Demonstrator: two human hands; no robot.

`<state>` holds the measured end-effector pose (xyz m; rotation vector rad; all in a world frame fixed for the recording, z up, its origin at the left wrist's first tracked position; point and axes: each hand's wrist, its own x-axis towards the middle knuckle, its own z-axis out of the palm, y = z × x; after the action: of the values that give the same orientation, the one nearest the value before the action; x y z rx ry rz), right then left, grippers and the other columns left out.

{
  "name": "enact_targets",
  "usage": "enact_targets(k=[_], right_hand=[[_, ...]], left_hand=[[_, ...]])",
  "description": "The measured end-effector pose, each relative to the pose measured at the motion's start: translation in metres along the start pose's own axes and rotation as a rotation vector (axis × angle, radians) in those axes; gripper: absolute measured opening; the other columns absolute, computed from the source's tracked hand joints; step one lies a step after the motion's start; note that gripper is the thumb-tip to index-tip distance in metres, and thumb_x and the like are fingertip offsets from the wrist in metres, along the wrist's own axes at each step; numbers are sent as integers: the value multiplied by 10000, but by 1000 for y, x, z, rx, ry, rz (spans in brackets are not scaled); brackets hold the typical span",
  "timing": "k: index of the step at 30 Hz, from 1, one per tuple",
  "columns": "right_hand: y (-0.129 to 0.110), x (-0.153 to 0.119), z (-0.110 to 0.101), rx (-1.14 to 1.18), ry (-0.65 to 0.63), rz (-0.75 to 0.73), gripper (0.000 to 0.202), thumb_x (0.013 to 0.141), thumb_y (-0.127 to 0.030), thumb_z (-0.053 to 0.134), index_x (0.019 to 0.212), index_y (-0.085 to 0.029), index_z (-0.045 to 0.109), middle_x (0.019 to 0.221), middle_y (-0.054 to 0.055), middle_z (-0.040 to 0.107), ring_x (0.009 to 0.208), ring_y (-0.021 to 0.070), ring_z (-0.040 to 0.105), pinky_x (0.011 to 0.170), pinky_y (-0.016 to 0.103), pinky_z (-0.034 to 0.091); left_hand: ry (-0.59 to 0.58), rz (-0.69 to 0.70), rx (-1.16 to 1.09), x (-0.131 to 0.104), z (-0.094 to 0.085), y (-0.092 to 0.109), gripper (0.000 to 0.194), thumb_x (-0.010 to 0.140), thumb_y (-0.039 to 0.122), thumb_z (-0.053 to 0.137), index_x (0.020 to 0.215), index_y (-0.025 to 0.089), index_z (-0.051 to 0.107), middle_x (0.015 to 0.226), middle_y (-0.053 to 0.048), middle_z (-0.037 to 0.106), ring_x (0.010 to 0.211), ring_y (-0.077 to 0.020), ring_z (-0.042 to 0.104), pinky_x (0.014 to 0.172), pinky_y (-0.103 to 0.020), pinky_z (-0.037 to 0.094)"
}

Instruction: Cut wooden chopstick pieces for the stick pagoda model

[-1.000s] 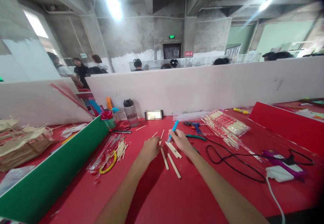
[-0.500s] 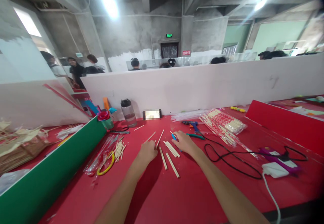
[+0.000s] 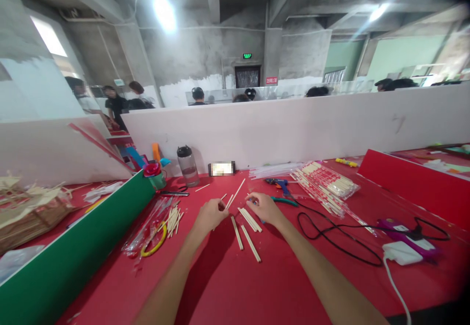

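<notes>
Near the middle of the red table (image 3: pixel 279 286), my left hand (image 3: pixel 214 213) is closed on a thin wooden stick (image 3: pixel 238 192) that slants up to the right. Another short stick tip shows just above its knuckles. My right hand (image 3: pixel 265 207) has its fingers pinched together, with something small and blue partly hidden under them. Short sticks (image 3: pixel 250 220) lie side by side just below the right hand. Two more small groups, one at the centre (image 3: pixel 237 233) and one lower right (image 3: pixel 251 243), rest between my forearms.
A stick pile and yellow-handled scissors (image 3: pixel 156 246) lie left, beside a green divider (image 3: pixel 91 232). Behind stand a bottle (image 3: pixel 187 167) and a phone (image 3: pixel 222 169). On the right are a glue gun (image 3: pixel 281 184), bagged sticks (image 3: pixel 326 185), black cable and a white plug (image 3: pixel 402 252).
My left hand has drawn back slightly and a stick now slants from its fingers. The right hand has turned a little, and the blue item is more hidden. The whole view has shifted slightly.
</notes>
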<state>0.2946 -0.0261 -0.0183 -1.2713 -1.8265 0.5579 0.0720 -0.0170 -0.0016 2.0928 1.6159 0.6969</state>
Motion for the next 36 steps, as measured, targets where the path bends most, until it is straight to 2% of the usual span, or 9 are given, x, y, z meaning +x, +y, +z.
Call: enact_targets(k=[4,8,11,17,24,30,33,36], right_hand=[[-13,-2,6,469,-115,76,265,813,-392,623,946,-173,692,817,46,688,683,171,610,600,262,465],[-25,-4,9,681,-85,90,275,750,-427,693,833,-165,694,741,14,657,640,140,563,565,236,446],[-26,-4,11,716,-52,93,254,722,-404,724,787,-160,697,711,6,649,646,134,557,596,239,448],[-22,-4,15,860,-39,181,223,697,-372,753,782,-171,709,776,29,680,726,170,620,725,300,509],[-23,-4,14,887,-5,207,198,678,-343,769,735,-168,698,726,25,670,726,179,631,732,309,523],[-16,-2,19,921,48,213,223,663,-344,788,762,-171,688,747,16,658,713,166,629,745,318,543],[-15,0,18,908,103,223,253,648,-367,793,755,-168,678,728,17,658,673,161,626,702,306,551],[-15,2,15,874,148,226,271,644,-381,789,755,-160,678,720,26,670,644,160,624,665,293,548]], left_hand=[[-43,117,-496,2,3,12,154,720,298,602,737,146,623,644,3,619,588,-121,542,597,-235,423],[-90,121,-645,-2,11,24,197,717,329,633,767,139,622,649,5,609,574,-105,520,590,-229,416],[-106,112,-656,-6,12,29,224,732,361,637,773,142,624,657,3,612,587,-108,534,605,-233,429],[-124,119,-670,-9,9,32,271,749,412,658,810,150,631,681,-2,638,620,-121,579,649,-248,469],[-59,250,-595,-11,12,31,217,793,347,644,914,173,600,708,0,658,622,-129,616,635,-248,493],[-29,238,-518,-15,12,32,311,836,362,595,1099,201,636,846,-50,716,669,-176,672,621,-285,537],[-61,297,-415,-16,9,33,364,859,317,573,1205,215,627,899,-56,737,681,-174,679,702,-302,541],[-143,394,-318,-17,7,33,505,840,242,592,1342,237,540,1010,-45,737,822,-179,687,811,-294,525]])
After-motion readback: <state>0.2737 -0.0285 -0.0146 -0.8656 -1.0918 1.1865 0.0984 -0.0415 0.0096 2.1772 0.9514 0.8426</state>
